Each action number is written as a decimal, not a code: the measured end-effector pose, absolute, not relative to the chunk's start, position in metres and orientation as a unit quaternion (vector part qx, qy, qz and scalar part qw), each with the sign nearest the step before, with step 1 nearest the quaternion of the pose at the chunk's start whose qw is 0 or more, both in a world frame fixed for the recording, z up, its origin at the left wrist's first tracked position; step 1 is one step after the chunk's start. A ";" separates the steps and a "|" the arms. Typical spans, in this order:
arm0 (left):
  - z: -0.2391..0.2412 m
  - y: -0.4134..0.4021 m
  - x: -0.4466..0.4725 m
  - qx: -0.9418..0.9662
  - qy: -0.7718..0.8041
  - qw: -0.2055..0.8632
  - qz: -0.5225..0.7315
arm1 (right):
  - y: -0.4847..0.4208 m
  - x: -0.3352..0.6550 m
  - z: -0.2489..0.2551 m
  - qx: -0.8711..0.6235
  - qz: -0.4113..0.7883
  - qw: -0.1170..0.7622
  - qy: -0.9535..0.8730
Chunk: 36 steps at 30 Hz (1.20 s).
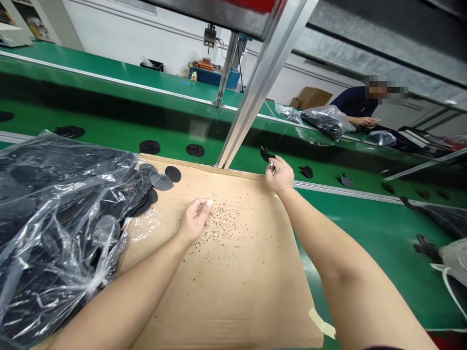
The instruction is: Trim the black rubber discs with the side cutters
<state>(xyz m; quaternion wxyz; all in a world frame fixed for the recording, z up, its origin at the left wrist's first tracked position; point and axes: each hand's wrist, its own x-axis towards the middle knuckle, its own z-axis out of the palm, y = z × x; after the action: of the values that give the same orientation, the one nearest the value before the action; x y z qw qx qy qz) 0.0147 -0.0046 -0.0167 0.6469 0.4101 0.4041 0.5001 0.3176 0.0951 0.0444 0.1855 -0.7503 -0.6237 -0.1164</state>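
Nearest to the camera, two bare forearms come in from the lower edge, above a cardboard sheet (248, 291). The green bench (365, 228) is the biggest thing and it goes across the whole picture. A dark green belt (109, 121) runs along its far side. On the left, a big clear plastic bag (47, 218) lies partly on the cardboard, and it is full of flat black discs (161, 181). Some discs have slipped out of the bag's mouth onto the sheet. A slanted aluminium post (255, 92) stands at the far edge of the cardboard. Far on the right, another person (355, 103) sits at the bench beside a dark bag (328, 120).

The left hand (195, 218) hangs over the middle of the cardboard with its fingers curled in against the thumb. A small pale spot shows at the fingertips, but I cannot tell what it is. The right hand (280, 177) is stretched to the far right corner of the sheet, at the edge of the belt. It is closed around a small metal tool (272, 168). A small black piece (266, 153) sits just past the tool's tip, and whether they touch is not clear. More black pieces (306, 171) lie along the belt. Many tiny dark crumbs (226, 221) are scattered on the cardboard, just beside the left hand.
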 end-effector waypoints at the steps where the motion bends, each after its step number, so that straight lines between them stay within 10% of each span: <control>1: -0.016 -0.003 0.014 0.403 0.403 0.651 0.502 | 0.079 0.303 0.046 -0.709 -0.118 0.218 -0.661; 10: 0.002 0.009 -0.011 0.238 0.287 0.849 0.376 | -0.048 0.172 0.022 -0.415 0.034 0.334 -0.846; 18: -0.004 0.001 -0.012 0.264 0.331 0.759 0.494 | -0.054 0.167 -0.010 -0.543 0.113 0.572 -0.604; 36: 0.000 0.002 -0.004 0.230 0.294 0.791 0.484 | -0.059 0.160 -0.003 -0.569 -0.053 0.330 -0.751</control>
<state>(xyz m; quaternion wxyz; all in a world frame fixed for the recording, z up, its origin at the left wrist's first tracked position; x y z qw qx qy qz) -0.0041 0.0019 -0.0004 0.7915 0.2301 0.2936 0.4842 0.1601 -0.0587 -0.0029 0.3303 -0.5694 -0.7508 -0.0534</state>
